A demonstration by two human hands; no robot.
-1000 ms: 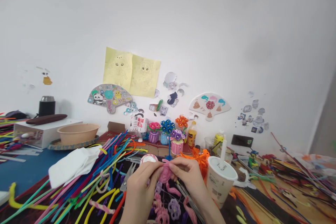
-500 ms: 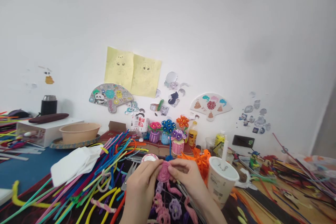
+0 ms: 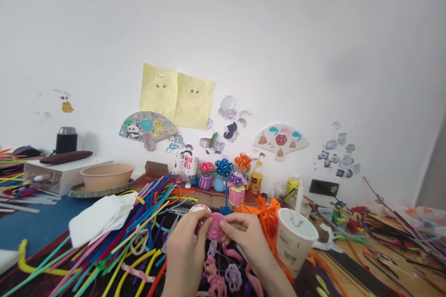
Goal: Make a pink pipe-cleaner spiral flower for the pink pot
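Observation:
A pink pipe-cleaner spiral flower (image 3: 215, 227) is pinched between both of my hands low in the middle of the view. My left hand (image 3: 186, 250) grips its left edge with thumb and fingers closed. My right hand (image 3: 245, 235) holds its right edge, fingers curled round it. Beneath the hands lie more pink and purple pipe-cleaner flowers (image 3: 223, 276) on a dark mat. A small round pink-rimmed container (image 3: 197, 208) shows just behind the left fingers.
A heap of coloured pipe cleaners (image 3: 139, 222) spreads to the left, with a white cloth (image 3: 102, 216). A lidded paper cup with a straw (image 3: 294, 241) stands right of my hands. Small flower pots (image 3: 223, 176), bottles and a tan bowl (image 3: 106, 176) line the wall.
The hands and the pink flower have risen slightly and turned a little; the grip stays the same. The view has shifted slightly.

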